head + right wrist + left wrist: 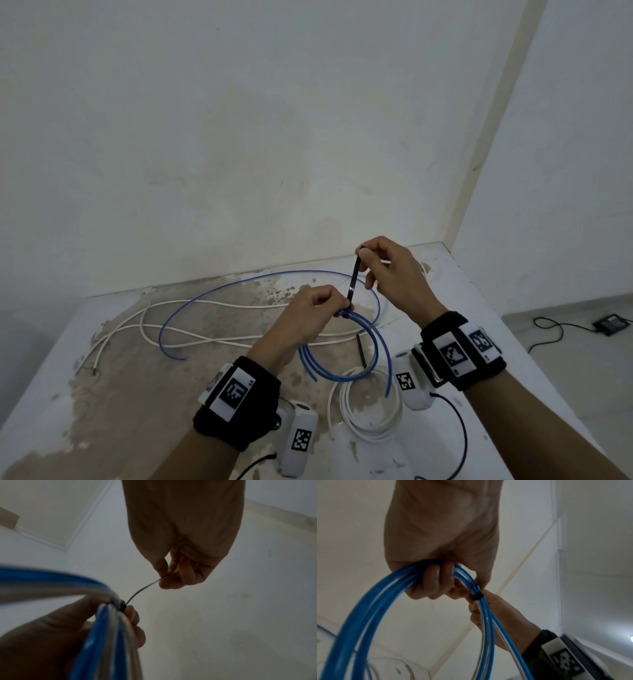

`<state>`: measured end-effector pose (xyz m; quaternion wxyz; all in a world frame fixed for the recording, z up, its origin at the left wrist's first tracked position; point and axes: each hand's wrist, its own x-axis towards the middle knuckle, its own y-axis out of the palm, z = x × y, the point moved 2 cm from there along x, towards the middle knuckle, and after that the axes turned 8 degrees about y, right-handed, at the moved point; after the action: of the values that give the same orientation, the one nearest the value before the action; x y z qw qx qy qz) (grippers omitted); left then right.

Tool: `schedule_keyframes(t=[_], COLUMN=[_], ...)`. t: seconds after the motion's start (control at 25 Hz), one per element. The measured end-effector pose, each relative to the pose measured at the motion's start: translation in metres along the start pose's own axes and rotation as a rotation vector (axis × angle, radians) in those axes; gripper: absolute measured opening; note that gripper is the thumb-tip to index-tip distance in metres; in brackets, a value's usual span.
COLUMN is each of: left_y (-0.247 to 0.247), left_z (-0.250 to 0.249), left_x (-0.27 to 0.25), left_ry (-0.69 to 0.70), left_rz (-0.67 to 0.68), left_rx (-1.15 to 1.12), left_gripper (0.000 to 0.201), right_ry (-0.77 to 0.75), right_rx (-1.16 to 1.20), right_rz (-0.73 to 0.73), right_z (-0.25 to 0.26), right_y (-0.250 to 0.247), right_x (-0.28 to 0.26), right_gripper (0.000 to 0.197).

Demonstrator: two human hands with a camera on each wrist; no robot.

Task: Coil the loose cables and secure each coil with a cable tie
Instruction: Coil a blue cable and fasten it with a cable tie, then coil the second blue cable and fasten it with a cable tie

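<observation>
Two hands work above the worktop [137, 394]. Nearest the person, one white coil [364, 409] lies flat on the worktop; whether a tie binds it cannot be told. Just beyond, one spare tie [359, 351] lies on the surface.

Left hand [308, 318]: fingers curled round the blue coil [363, 356], gripping its bundled turns and holding it raised. Right hand [387, 274]: thumb and forefinger pinching the free tail of the black tie [354, 279], drawn up and away. The wrist views show the tie's band already closed round the strands beside the left fingers [436, 580], so cinching appears to be the step in hand.

Farther off, a long run of blue cable [260, 277] arcs loose across the worktop, and one or more loose white cables [205, 339] trail there; their number cannot be fixed. One dark device [613, 323] with its lead sits on the floor at right.

Risks, as judged:
- The thin tail may slip from the pinch under pull, leaving the band slack.
- If the left grip eases, turns may spring apart or the band may creep along the strands.
- The loose blue run, if it belongs to this cable, stays outside the coil; tying now would leave it trailing.

Count: two hands, two ties seen, two coils.
</observation>
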<state>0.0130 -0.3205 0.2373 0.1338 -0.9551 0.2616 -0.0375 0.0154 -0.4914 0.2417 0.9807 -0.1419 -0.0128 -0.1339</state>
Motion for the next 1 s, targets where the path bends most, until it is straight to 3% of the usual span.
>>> schedule_keyframes(t=[0.16,0.52,0.64,0.76,0.84,0.92,1.0], left_y=[0.001,-0.002,-0.007,-0.019,-0.022,-0.021,-0.015], left_z=[0.003,0.001,0.011,0.028,0.037,0.051,0.076], left_x=[0.003,-0.002,-0.004,0.000,-0.002,-0.011,-0.023], left_ry=[-0.028,0.061,-0.004,-0.146,-0.175,-0.197,-0.253], left_rz=[-0.050,-0.019,-0.171,-0.309,-0.354,-0.323,-0.257], left_rx=[-0.006,0.073,0.020,-0.258,-0.320,-0.167,-0.046], left_gripper=[0.026,0.028,0.030,0.032,0.030,0.028,0.026], right_ry=[0.077,0.066,0.063,0.043,0.155,0.297,0.384], right_rx=[0.116,0.138,-0.038,-0.133,0.052,0.270,0.286], right_rz=[0.210,0.122,0.259,0.441,0.364,0.250,0.217], right_z=[-0.001,0.001,0.002,-0.019,-0.039,-0.060,-0.077], right_y=[0.005,0.000,0.001,0.022,0.034,0.047,0.061], right_x=[-0.014,-0.014,-0.020,-0.044,-0.057,-0.065,-0.074], right_gripper=[0.019,0.020,0.023,0.027,0.028,0.027,0.024])
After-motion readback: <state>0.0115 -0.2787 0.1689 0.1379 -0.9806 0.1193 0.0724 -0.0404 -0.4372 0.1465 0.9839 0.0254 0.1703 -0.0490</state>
